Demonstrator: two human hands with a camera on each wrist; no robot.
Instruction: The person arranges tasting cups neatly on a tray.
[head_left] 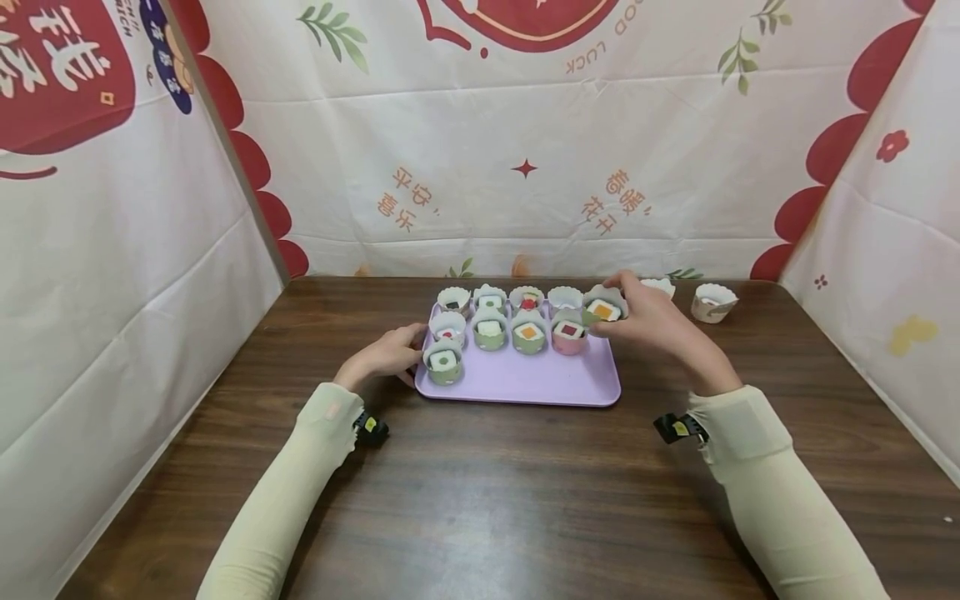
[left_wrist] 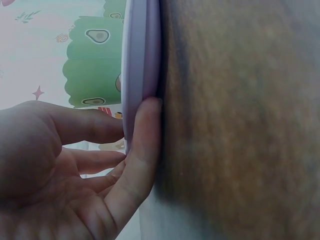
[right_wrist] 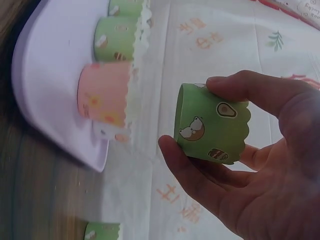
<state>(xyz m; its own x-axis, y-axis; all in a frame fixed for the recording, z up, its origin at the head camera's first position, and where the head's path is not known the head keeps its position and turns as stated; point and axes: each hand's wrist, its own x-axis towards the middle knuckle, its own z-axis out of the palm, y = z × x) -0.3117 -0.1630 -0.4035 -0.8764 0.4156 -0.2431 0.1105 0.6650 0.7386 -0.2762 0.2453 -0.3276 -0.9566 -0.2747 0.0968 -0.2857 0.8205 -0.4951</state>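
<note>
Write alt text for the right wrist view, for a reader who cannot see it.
A right hand pinches a green paper cupcake cup printed with an avocado and a bear between thumb and fingers, held in the air beside a lilac plastic tray. On the tray stand a pink paper cup and further green ones, on a dark wooden table.

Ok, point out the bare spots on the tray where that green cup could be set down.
The tray is bare along its whole near strip, right of the lone front cup. The right end of the middle row, below the green cup held in the right hand, also looks bare. The back rows are crowded. The left hand rests against the left rim.
</note>
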